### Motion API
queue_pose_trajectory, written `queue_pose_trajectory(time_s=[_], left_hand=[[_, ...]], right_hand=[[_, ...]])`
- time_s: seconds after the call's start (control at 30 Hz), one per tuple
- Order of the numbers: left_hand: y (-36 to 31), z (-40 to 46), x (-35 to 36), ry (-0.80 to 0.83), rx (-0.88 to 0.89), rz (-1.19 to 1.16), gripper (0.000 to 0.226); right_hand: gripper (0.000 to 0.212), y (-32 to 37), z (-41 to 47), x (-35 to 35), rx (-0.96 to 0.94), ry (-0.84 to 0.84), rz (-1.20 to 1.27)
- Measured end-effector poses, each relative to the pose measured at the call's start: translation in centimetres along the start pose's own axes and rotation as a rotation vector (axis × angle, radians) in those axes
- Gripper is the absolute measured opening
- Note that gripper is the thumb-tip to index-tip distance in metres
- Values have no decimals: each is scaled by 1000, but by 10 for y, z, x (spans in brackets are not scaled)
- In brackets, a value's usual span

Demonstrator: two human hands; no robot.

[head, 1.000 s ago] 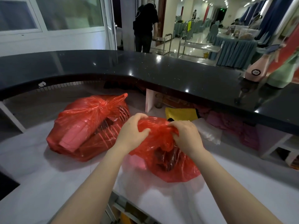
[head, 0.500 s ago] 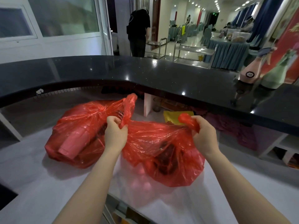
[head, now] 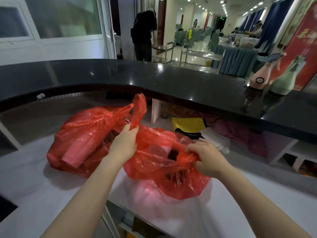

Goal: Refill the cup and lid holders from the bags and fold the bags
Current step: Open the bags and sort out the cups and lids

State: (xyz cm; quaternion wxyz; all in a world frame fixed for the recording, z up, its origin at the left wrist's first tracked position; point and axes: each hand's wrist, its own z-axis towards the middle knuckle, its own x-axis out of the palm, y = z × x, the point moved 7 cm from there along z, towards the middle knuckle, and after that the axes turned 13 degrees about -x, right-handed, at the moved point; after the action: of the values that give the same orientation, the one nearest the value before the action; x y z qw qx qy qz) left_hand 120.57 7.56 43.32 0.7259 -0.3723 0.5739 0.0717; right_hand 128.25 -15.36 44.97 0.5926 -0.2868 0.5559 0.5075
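Two red plastic bags lie on the white counter (head: 25,194). The nearer bag (head: 178,182) sits in front of me with its mouth pulled apart, and pale round shapes and dark items show through the film. My left hand (head: 124,145) grips its left handle, which sticks up above my fist. My right hand (head: 205,157) grips the twisted right handle, low and close to me. The second bag (head: 85,141), tied in a knot at the top, lies to the left with a sleeve of pink cups inside.
A curved black bar top (head: 171,83) rises behind the counter. Under it lie a yellow cloth (head: 188,124), a clear plastic packet (head: 216,140) and pink fabric (head: 247,133). Two bottles (head: 260,78) stand at the right. A person in black stands beyond the bar.
The knot of the nearer bag came undone and my hands pulled the two handles apart. My right hand has since dropped lower and nearer to me, widening the bag's mouth.
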Motion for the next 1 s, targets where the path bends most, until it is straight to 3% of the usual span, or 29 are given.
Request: queue_pose_trajectory(time_s=[0.07, 0.13, 0.2, 0.33, 0.47, 0.53, 0.6, 0.7, 0.77, 0.83, 0.87, 0.93, 1.0], left_hand=[[-6, -1, 1, 40, -21, 27, 78], [-14, -6, 1, 47, -6, 20, 100], [-12, -9, -1, 22, -18, -26, 111], [7, -8, -8, 8, -73, 41, 102], [23, -13, -6, 29, -78, 73, 94], [19, -19, 1, 80, -60, 77, 96], [9, -28, 8, 83, -23, 109, 97], [-21, -51, -1, -240, 199, 168, 81], [-42, -77, -10, -529, 425, 51, 63], [-59, -100, -9, -694, 681, 12, 44], [-67, -107, -4, -697, 815, 42, 39], [-79, -107, 11, -601, 1010, 211, 33], [-82, -93, 24, -512, 1035, 435, 25]], right_hand=[[39, -5, -6, 9, 87, 138, -99], [71, -7, -11, 17, 137, 251, -116], [88, -12, -17, 18, 195, 278, -122], [65, -40, -38, -1, 509, 188, -282], [14, -50, -51, -9, 593, 189, -440], [28, -44, -50, -6, 582, 174, -473], [33, -26, -41, -7, 485, 27, -570], [20, 21, -24, -8, 84, -331, -665], [14, 38, -15, 2, -110, -367, -593], [17, 31, -8, 10, -45, -289, -535], [19, 23, -9, 13, 31, -245, -536], [36, 5, -15, 20, 188, -138, -531], [63, -12, -23, 32, 295, -3, -496]])
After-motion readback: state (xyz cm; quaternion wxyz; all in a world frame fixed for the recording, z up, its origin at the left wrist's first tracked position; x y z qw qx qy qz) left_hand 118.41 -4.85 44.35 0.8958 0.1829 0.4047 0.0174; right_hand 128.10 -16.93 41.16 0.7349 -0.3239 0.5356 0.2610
